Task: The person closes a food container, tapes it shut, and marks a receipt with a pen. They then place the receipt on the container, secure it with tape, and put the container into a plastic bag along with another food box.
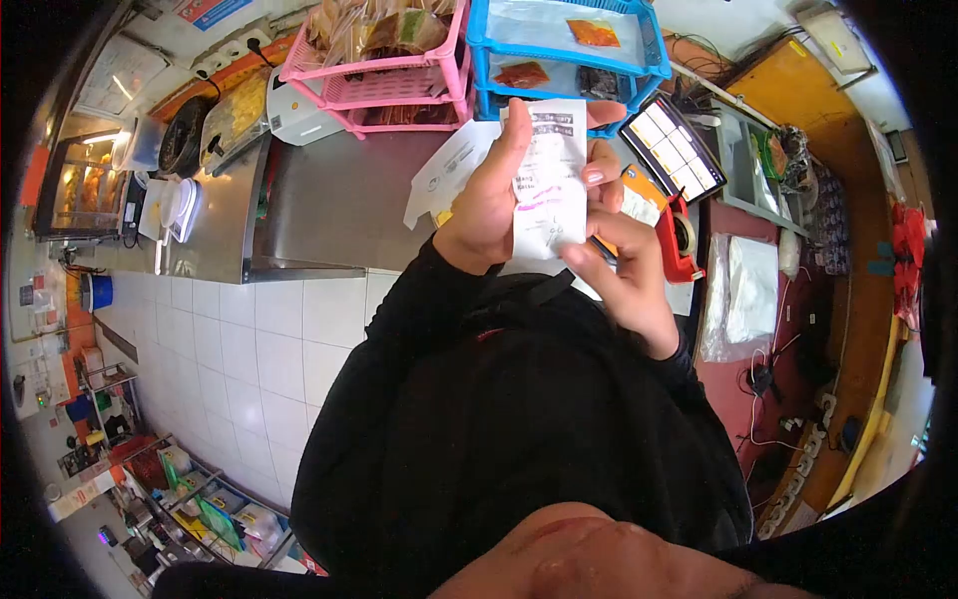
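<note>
White floor tiles (230, 349) spread out widest, and in front of them stood the person (539, 429), dressed in black. Ahead, a metal surface (344, 195) ran along the wall. On the wall side, a blue rack (651, 55) stood beside a pink rack (379, 88) — clear bags filled the pink one, flat packets lay in the blue. To the person's right, a pack (750, 290) in clear plastic lay flat, and nearer in, a screen (674, 150) leaned, lit up with pale tiles.

Then the hands! The left hand (484, 205) cradled the slip from behind, thumb along its left edge, fingers wrapped round to the right edge. The right hand (629, 260) came in low, thumb tip over the slip's lower right edge, forefinger curled to the same side — whether they pinched it, I couldn't tell. A sheet (454, 170) lay behind the left hand, red tape dispenser (684, 268) beside the right. And the slip (549, 225) itself, upright between both hands, carried print and one pink mark (540, 203).
</note>
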A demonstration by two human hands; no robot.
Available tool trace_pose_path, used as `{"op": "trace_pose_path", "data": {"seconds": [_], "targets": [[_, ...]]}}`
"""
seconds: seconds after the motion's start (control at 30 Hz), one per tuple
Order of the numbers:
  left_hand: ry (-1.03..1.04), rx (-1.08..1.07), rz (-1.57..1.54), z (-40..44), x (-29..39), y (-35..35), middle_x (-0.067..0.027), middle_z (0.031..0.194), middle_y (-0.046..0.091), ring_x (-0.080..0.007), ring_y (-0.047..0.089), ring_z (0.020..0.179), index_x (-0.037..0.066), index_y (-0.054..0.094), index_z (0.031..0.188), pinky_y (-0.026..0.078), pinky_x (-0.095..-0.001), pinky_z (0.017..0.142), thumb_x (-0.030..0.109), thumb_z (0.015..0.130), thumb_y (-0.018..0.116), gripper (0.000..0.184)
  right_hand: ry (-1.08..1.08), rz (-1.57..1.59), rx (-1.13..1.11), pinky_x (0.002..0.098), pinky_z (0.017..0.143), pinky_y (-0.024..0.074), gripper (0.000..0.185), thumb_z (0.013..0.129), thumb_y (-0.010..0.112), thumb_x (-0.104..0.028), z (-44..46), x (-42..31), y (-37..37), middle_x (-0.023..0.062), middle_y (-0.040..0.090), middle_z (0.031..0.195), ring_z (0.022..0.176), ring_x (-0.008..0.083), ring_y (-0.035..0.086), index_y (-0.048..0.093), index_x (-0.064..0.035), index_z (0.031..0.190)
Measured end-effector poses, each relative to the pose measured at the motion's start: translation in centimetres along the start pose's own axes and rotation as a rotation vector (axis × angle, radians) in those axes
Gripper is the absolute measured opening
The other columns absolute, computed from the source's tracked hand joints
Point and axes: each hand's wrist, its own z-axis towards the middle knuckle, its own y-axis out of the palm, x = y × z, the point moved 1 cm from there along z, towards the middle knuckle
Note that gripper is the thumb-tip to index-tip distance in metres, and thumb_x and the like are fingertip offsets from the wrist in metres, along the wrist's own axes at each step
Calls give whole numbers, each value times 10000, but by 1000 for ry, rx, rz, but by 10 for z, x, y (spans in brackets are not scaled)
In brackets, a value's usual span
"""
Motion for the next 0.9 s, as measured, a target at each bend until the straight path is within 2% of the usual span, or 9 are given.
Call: {"op": "trace_pose_path", "data": {"seconds": [0.1,0.2,0.27,0.3,0.37,0.47,0.8,0.87,0.9], "targets": [[-23,5,57,3,0,5,-65,830,451,-269,529,875,29,306,1365,389,-431,926,618,907,249,749,148,27,-36,279,664,425,132,836,622,-117,3,-7,4,107,605,766,717,170,573,617,14,828],[-20,-6,-4,4,1,7,-102,921,527,-245,553,923,23,322,1362,448,-363,859,640,895,250,777,17,12,16,281,637,423,101,829,621,-87,5,-7,5,94,601,733,683,186,574,619,9,799],[-60,-32,17,7,3,7,-164,1048,515,-338,512,1056,5,219,1405,383,-432,952,632,869,356,836,-34,-2,21,285,620,418,111,827,624,-89,8,-9,3,92,591,704,663,198,571,613,7,770],[-61,-33,18,8,4,6,-164,1048,515,-338,512,1056,5,219,1405,383,-432,952,632,869,356,836,-35,-3,23,285,620,418,111,827,624,-89,8,-9,3,92,591,704,663,198,571,613,7,770],[-17,-24,248,11,5,4,-244,1206,477,-392,451,1183,-25,161,1416,362,-431,1001,506,804,496,877,3,2,80,287,608,413,127,823,626,-88,9,-8,2,89,580,681,645,196,565,601,9,745],[-4,3,225,10,5,3,-296,1301,406,-416,393,1245,-46,130,1416,328,-437,1048,366,686,572,947,-28,-27,116,290,593,405,146,821,628,-91,11,-4,-1,93,574,676,630,195,556,587,15,729],[-36,103,189,-8,-1,-18,-278,1327,401,-411,357,1275,19,192,1421,347,-432,1023,361,668,599,921,-32,-28,141,289,556,380,162,814,630,-90,15,12,-5,94,545,642,585,189,527,569,26,719],[57,95,288,-17,1,-24,-144,1368,414,-258,423,1243,28,273,1391,336,-399,1026,369,822,441,684,-14,-34,151,287,545,370,171,813,630,-90,15,12,-6,92,535,633,571,184,514,562,28,710],[55,96,286,-24,0,-31,-144,1368,414,-258,423,1243,28,273,1391,336,-399,1026,369,822,441,684,-12,-34,152,287,545,370,171,813,630,-90,15,12,-6,92,535,633,571,184,514,562,28,710]]}}
